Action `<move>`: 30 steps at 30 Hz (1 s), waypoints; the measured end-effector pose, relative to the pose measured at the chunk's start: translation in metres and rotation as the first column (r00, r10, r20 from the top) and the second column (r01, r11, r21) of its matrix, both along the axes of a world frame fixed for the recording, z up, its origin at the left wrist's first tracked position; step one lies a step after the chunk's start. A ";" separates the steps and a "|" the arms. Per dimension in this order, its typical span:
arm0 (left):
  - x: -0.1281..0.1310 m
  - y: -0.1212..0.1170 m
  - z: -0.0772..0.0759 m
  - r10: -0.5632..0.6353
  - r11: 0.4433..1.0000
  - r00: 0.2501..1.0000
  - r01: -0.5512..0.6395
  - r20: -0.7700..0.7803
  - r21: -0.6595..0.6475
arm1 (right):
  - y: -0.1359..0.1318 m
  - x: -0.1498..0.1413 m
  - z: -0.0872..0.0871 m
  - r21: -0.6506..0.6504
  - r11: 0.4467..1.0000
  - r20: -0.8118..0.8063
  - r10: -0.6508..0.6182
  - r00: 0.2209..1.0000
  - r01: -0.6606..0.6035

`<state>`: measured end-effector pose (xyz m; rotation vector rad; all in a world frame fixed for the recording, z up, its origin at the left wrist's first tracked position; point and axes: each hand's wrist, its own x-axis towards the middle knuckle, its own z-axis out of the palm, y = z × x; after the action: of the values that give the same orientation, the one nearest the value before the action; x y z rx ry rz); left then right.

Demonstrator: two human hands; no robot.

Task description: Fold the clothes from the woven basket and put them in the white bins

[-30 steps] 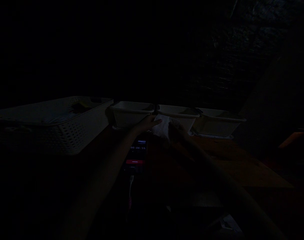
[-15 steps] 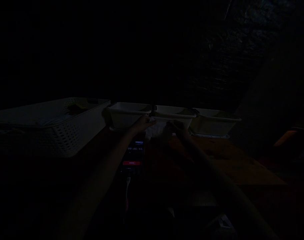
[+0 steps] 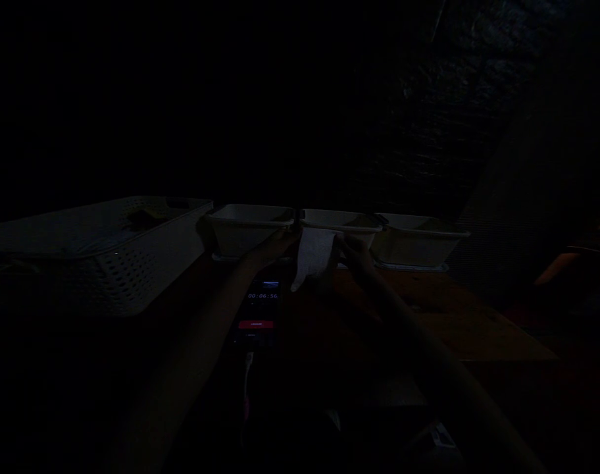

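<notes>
The scene is very dark. A pale, limp piece of cloth [image 3: 316,253] hangs between my two hands, in front of the middle tub; its lower end tapers towards the lower left. My left hand [image 3: 281,243] is closed at the cloth's upper left edge, its fingertips in shadow. At the upper right corner, my right hand [image 3: 355,250] pinches the cloth. Below my left hand lies a phone [image 3: 257,309] with a lit timer and a red button.
Three pale tubs, a left one [image 3: 248,234], a middle one [image 3: 362,236] and a right one [image 3: 413,243], stand in a row. A perforated basket [image 3: 132,276] with items in it is at left. A white cable [image 3: 248,362] runs from the phone. Another person's arm [image 3: 556,266] shows at right.
The cloth was bunched and blurred between my hands; now it hangs flatter and spread, its lower tip swung down to the left. The view has shifted slightly.
</notes>
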<state>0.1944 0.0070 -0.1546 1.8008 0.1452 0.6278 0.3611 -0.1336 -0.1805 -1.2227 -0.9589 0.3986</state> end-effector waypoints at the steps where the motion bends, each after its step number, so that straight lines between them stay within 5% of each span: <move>1: -0.002 -0.004 0.000 -0.041 0.998 0.999 0.040 -0.012 -0.047 | 0.000 0.000 0.000 0.015 1.000 -0.056 0.023 0.998 -0.023; 6: 0.003 -0.014 -0.008 -0.148 0.988 0.986 0.151 -0.076 0.030 | 0.003 0.002 -0.002 0.040 0.998 -0.112 0.053 0.992 -0.049; 12: 0.005 -0.022 -0.007 -0.105 0.974 0.973 0.142 -0.205 0.174 | 0.006 0.003 -0.005 0.119 0.976 0.347 -0.214 0.913 0.184; 16: -0.003 -0.026 0.001 -0.151 0.956 0.958 0.204 -0.243 0.210 | 0.006 0.005 -0.006 0.129 0.958 0.431 -0.287 0.856 0.256; 25: 0.002 -0.021 -0.003 -0.164 0.962 0.966 0.201 -0.199 0.185 | 0.007 -0.003 -0.009 0.091 0.967 0.441 -0.252 0.861 0.236; 30: 0.007 -0.020 -0.006 -0.145 0.966 0.982 0.167 -0.124 0.196 | 0.010 -0.009 -0.014 -0.064 0.989 0.404 -0.093 0.910 0.130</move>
<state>0.2018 -0.0127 -0.1602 2.0244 0.0104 0.4451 0.3525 -0.1241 -0.1944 -1.4673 -1.2221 0.0985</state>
